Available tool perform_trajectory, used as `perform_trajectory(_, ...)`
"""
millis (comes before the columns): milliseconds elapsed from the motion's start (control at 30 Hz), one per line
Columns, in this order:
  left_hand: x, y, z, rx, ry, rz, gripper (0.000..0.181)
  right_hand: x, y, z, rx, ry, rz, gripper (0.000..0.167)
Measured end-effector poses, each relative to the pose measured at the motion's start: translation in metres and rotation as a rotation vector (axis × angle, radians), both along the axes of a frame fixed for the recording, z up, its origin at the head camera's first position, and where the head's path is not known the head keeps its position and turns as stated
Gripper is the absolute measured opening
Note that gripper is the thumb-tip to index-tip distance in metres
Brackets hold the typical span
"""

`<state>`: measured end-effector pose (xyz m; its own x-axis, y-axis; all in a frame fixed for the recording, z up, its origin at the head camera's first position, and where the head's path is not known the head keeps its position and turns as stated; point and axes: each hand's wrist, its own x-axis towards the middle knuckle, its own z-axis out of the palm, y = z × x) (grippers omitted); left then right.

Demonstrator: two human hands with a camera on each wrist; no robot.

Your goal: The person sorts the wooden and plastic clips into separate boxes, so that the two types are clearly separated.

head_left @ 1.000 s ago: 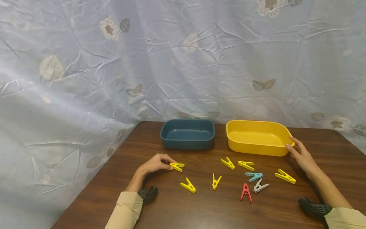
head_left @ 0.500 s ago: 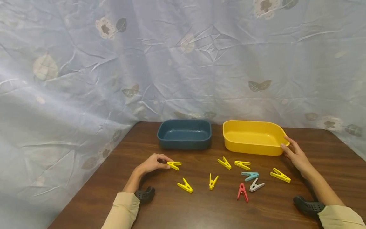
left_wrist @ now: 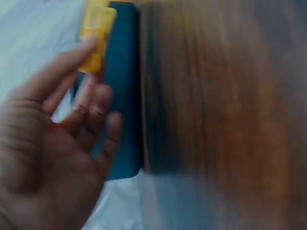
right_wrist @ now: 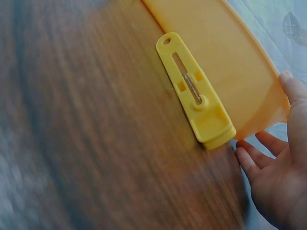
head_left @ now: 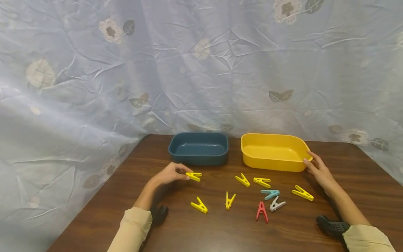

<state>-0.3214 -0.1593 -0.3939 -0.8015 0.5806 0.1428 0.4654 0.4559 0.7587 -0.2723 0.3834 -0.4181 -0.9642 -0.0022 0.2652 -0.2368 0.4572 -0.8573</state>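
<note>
My left hand pinches a yellow clothespin between thumb and fingers, just above the table in front of the blue bin; the left wrist view shows this clothespin blurred. At the right, my right hand holds the near right corner of the yellow bin, its thumb against the wall. Several more yellow clothespins lie spread on the table, one of them left of the right forearm. A light-blue clothespin, a white clothespin and a red clothespin lie grouped together.
Both bins stand side by side at the back of the brown wooden table. Behind them hangs a pale floral curtain, which also runs down the left side. Dark straps with cameras sit on both wrists.
My left hand has lifted the yellow clothespin slightly and moved it toward the blue bin. The right hand stays at the yellow bin's corner. The head view has shifted a little.
</note>
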Motion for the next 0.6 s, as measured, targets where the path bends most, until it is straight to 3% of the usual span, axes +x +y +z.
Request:
perform_trajectory(267,-0.008,0.032,0.028,0.018,0.034,-0.013,0.025,0.000,-0.002,0.001,0.012,-0.005,-0.007,0.061)
perform_trajectory(600,-0.019,0.085,0.053,0.020,0.127,0.064,0.027,0.000,0.000,0.001,0.002,-0.009,0.002,0.061)
